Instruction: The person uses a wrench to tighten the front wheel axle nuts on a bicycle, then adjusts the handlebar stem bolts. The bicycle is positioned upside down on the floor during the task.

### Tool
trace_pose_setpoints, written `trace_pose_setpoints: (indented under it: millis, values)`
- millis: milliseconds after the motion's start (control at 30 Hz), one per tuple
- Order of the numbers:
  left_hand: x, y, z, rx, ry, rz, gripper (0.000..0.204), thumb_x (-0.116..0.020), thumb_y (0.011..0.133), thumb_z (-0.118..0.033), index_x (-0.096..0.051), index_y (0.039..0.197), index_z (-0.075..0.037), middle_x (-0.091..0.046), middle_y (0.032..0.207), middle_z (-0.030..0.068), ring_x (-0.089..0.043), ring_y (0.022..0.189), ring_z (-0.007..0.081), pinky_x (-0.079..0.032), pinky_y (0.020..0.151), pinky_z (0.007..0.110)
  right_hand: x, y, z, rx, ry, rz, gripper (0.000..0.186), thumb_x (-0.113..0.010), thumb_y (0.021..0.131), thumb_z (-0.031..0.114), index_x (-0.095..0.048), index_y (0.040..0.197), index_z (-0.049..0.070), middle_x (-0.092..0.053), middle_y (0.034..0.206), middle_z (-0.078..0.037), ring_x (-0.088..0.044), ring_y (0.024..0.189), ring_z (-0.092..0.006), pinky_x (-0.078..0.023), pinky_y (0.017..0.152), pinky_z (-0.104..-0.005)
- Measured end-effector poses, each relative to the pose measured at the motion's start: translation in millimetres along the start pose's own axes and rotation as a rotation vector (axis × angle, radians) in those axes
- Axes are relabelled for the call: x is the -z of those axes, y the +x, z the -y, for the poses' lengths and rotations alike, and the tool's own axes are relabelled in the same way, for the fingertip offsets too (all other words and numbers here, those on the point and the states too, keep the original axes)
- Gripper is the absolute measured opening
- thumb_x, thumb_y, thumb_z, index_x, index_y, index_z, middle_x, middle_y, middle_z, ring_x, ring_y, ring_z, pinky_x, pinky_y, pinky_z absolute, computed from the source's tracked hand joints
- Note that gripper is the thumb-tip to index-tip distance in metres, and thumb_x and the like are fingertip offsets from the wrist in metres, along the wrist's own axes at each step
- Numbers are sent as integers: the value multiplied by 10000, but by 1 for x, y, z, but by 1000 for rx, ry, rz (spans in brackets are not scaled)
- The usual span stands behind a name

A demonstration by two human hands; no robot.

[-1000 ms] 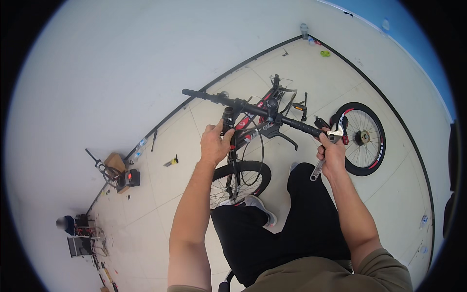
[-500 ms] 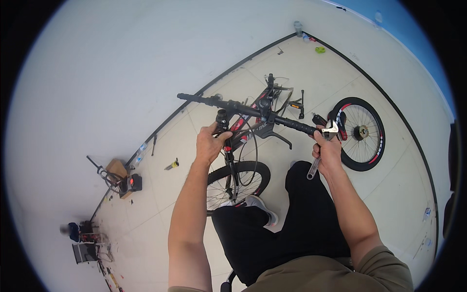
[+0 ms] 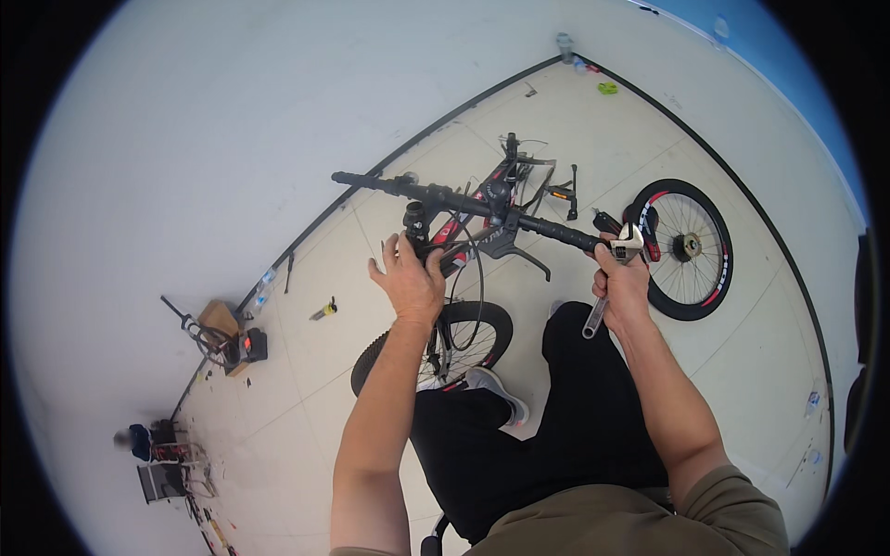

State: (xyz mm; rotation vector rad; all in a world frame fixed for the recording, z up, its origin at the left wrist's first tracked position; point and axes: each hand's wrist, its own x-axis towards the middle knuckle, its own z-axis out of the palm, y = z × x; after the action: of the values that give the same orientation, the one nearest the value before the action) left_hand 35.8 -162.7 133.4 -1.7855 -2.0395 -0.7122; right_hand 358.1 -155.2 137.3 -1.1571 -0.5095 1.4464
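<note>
A bicycle frame (image 3: pixel 451 232) in black and red stands in front of me, its front wheel (image 3: pixel 491 324) by my shoe. My left hand (image 3: pixel 413 283) is at the top of the head tube, just below the black steering column (image 3: pixel 415 219), with thumb and index finger around it and the other fingers spread. In my right hand (image 3: pixel 623 283) is a silver adjustable wrench (image 3: pixel 595 317), its jaw pointing up, beside the right end of the black handlebar (image 3: pixel 556 230). That handlebar crosses slantwise over the frame, with a brake lever (image 3: pixel 533 264) and cables hanging from it.
A loose wheel (image 3: pixel 688 248) lies on the floor to the right. At the left are a cardboard box (image 3: pixel 220 322), a black-and-orange case (image 3: pixel 251 345) and a bicycle fork (image 3: pixel 190 324). A yellow-handled tool (image 3: pixel 324 309) lies nearer. Someone sits at the far left (image 3: pixel 153 443).
My left hand has turned and shifted right around the head tube, its outer fingers spreading. The front wheel has swung, showing more to the left. The right hand still holds the wrench.
</note>
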Motion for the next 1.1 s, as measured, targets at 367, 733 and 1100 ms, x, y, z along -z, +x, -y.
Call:
trace_pose_setpoints:
  millis: [367,733,1100]
  values:
    - [-18,-4,-3,154,-655,24,641,-682,1001,-168,-354,1494,77,-592,1348,258,-597,1257,322,-459,1081,398,6,3,0,-9,-7,21,333,-676,1007,100,-568,1318,52,-696,999,-121,-435,569,-75,-364,496,-249]
    - [-25,-5,7,293,-803,-10,517,-623,1024,-100,-452,1490,44,-602,1338,233,-634,1211,316,-488,1052,391,2,0,0,-16,41,2,296,-673,995,69,-602,1282,53,-696,965,-102,-427,553,-71,-350,485,-251]
    - [-9,-38,-38,82,-443,-281,610,-704,884,-11,-497,1454,55,-596,1317,246,-541,1242,379,-416,1078,462,4,1,0,-19,41,25,278,-682,998,79,-603,1264,66,-704,999,-112,-425,556,-68,-359,490,-247]
